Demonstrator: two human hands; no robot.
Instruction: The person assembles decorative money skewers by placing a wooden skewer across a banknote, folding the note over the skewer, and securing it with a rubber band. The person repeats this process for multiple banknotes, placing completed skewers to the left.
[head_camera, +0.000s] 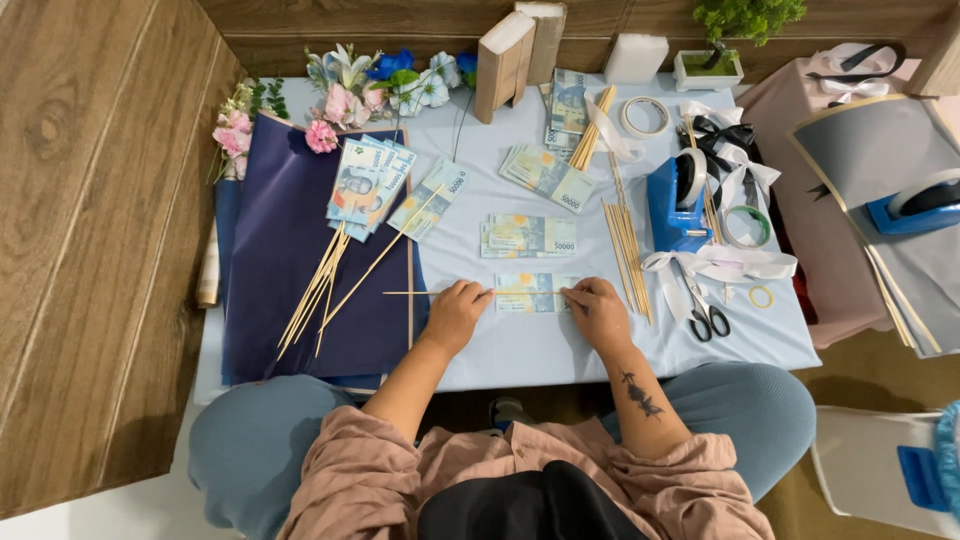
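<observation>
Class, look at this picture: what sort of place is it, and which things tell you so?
Probably a home craft corner on a low table: artificial flowers, wooden skewers, a blue tape dispenser and scissors.

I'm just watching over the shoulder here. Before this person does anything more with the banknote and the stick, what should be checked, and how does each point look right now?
1. Both hands on the work: left hand and right hand press the banknote: ok.
2. Wooden stick lies across the banknote, sticking out to the left: ok.
3. Banknote flat on the blue tablecloth: ok.
4. Stick already taped to the note: cannot tell.
5. Tape dispenser and scissors close to the right hand: ok.
6. Spare sticks and spare banknotes nearby: ok.
</observation>
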